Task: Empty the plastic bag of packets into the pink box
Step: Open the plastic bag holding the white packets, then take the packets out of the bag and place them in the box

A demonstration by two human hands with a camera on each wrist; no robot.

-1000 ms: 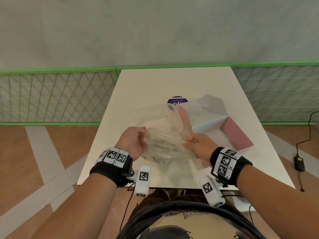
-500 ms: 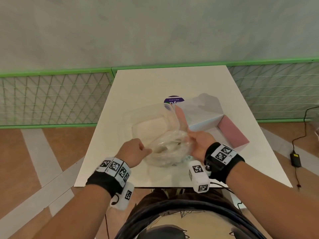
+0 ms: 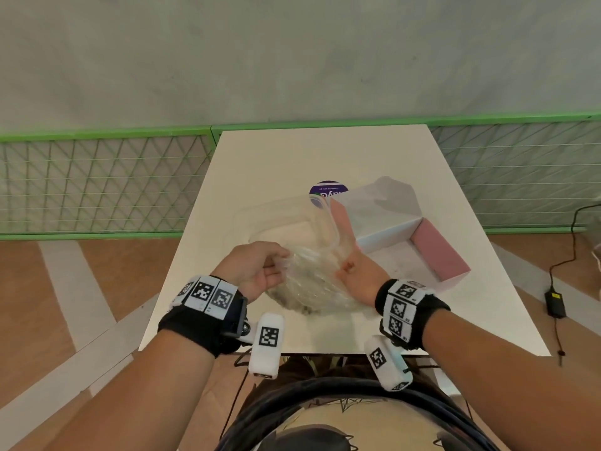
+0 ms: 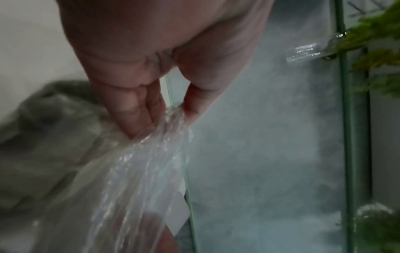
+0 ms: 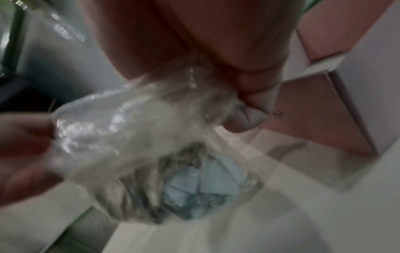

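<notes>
- The left grip is closed in a pinch: a gathered fold of the clear plastic bag is clamped between thumb and fingertips, as the left wrist view shows.
- The right grip is clenched on the opposite side of the bag; bunched film is seen wrapped under its fingers in the right wrist view.
- The bag is held between the two hands, above the near part of the white surface. Whether its underside touches the surface cannot be told.
- The packets are seen inside the lower part of the bag: pale blue ones beside grey-brown mottled ones. The view is blurred and no count can be given.
- The pink box is observed lying open on the surface, just to the right of and beyond the right hand. Its interior is white and its outer walls are pink. No packets are made out in the part of the interior that shows.
- A clear plastic tub is noted just beyond the bag, to the left of the box.
- A round purple label is visible behind the tub and the box.
- Marker-tagged wristbands are worn on both wrists.
- A green-framed mesh fence runs behind the surface, and a black cable with adapter lies on the wooden floor to the right.
</notes>
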